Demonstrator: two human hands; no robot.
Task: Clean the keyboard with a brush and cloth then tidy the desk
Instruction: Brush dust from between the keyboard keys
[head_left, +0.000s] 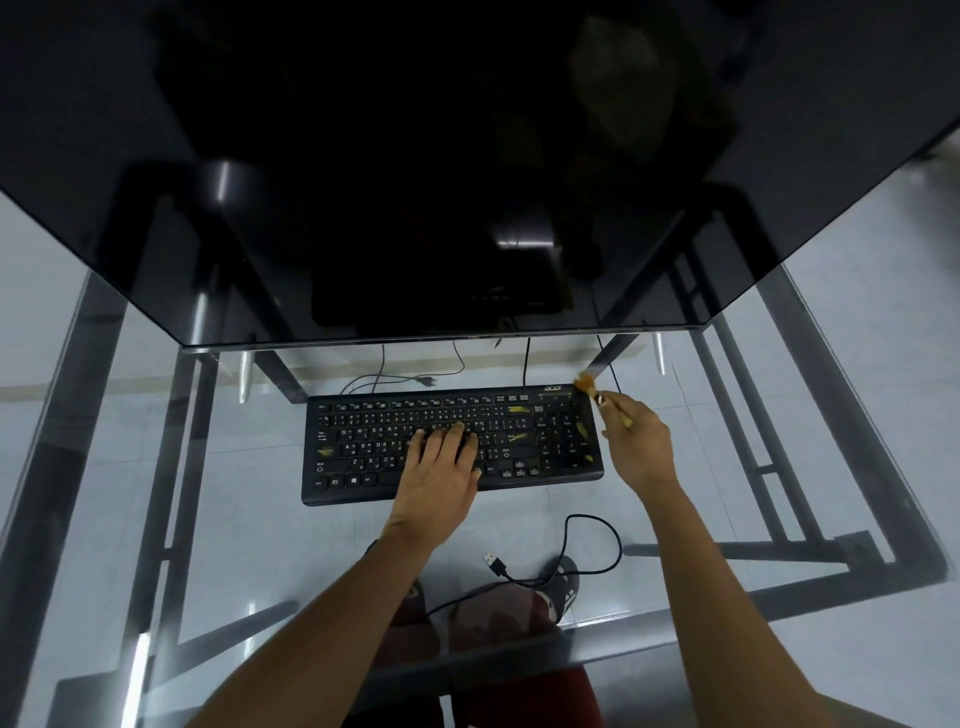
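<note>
Left hand (441, 467) lies flat, fingers spread, pinning the keyboard (452, 441) on the glass desk (208, 545). Right hand (636, 441) pinches the brush (597, 392) at the far right corner — yellow crumbs (519, 410) could flick onto the desk if swept hard.

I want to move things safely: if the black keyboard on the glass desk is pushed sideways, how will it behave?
The keyboard is a flat, rigid slab, so it would probably slide as one piece, not bend or tip. The glass desk looks smooth, so it may slip easily; perhaps that is why the left hand presses on it. Its loose cable would likely trail behind.
</note>
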